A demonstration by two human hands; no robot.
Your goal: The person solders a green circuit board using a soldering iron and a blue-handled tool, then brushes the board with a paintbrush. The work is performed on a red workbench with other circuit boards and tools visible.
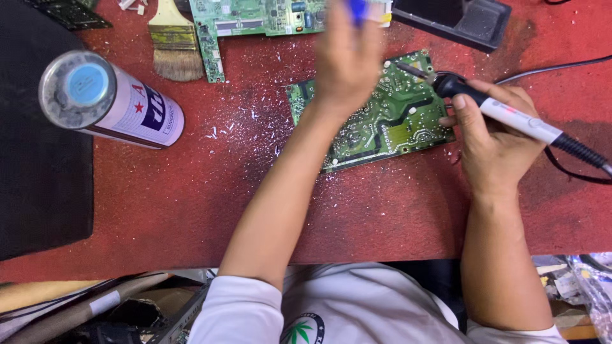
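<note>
Green circuit board (382,118) flat on red bench (191,204), solder side up. Right hand (494,137) clamped on soldering iron (510,114), tip touching board's far right corner. Left hand (347,60) blurred above board's far edge, fingers closed on blue object (358,9). Spray can (108,99) lying well left of board; paintbrush (173,44) beyond it, far left of board.

My right hand (494,143) holds a soldering iron (510,114) whose tip rests on the circuit board (382,121) just left of it. My left hand (347,64) hovers over that board's far edge, gripping a blurred pen-like tool (358,9). Beyond my left hand lies a second board (255,19); far to its left stand a spray can (108,99) and a brush (173,44).
</note>
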